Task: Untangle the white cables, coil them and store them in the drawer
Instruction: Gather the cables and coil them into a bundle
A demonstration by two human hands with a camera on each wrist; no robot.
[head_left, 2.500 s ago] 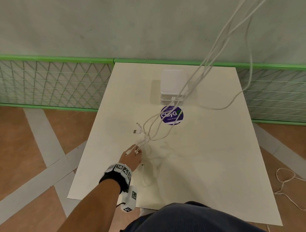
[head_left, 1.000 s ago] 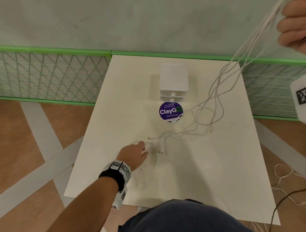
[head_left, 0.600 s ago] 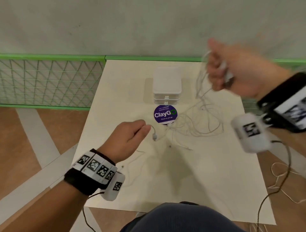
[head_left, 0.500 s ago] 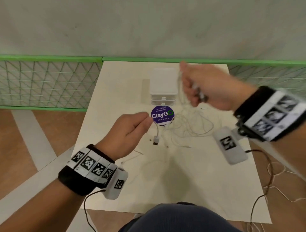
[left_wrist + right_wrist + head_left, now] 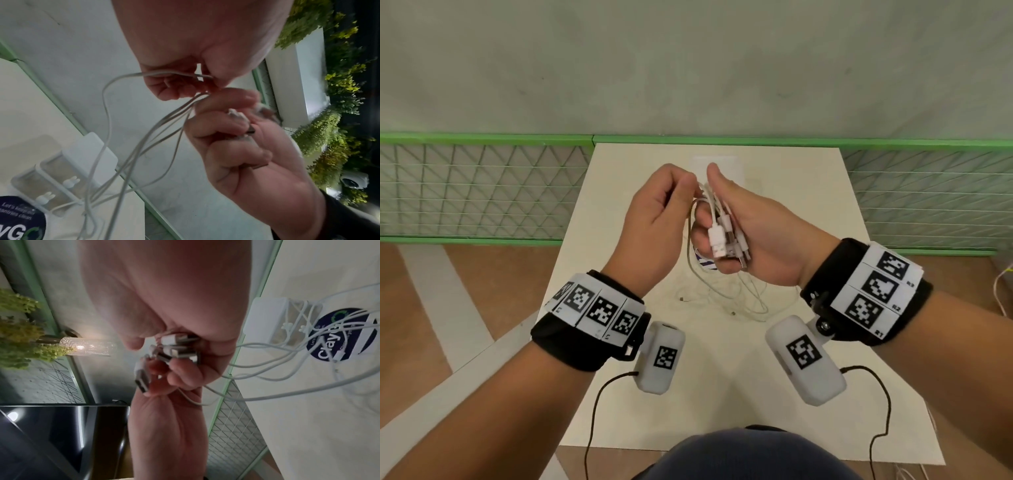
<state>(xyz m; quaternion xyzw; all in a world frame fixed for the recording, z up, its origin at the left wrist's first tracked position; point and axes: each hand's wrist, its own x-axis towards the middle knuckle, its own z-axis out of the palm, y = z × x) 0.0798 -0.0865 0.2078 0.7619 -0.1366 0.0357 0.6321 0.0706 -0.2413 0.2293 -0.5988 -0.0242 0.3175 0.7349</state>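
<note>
Both hands are raised above the middle of the white table (image 5: 722, 377). My right hand (image 5: 726, 205) grips a bundle of USB plugs (image 5: 717, 240) at the ends of several white cables; the plugs (image 5: 176, 347) stick out of its curled fingers. Close beside its thumb, my left hand (image 5: 685, 186) pinches one cable (image 5: 156, 74) between thumb and fingertips. The cables hang down from both hands into a loose tangled heap (image 5: 722, 294) on the table. The white drawer unit (image 5: 88, 149) stands at the back, mostly hidden behind my hands in the head view.
A round purple sticker (image 5: 329, 350) lies on the table in front of the drawer unit (image 5: 265, 313), with cables crossing it. Green mesh fencing (image 5: 482, 192) runs along the wall on both sides. Another white cable (image 5: 1000, 284) lies on the floor at the right.
My right hand came down from the upper right to the centre with the cable ends. My left hand rose from the table with a cable and met it. The cables went slack.
</note>
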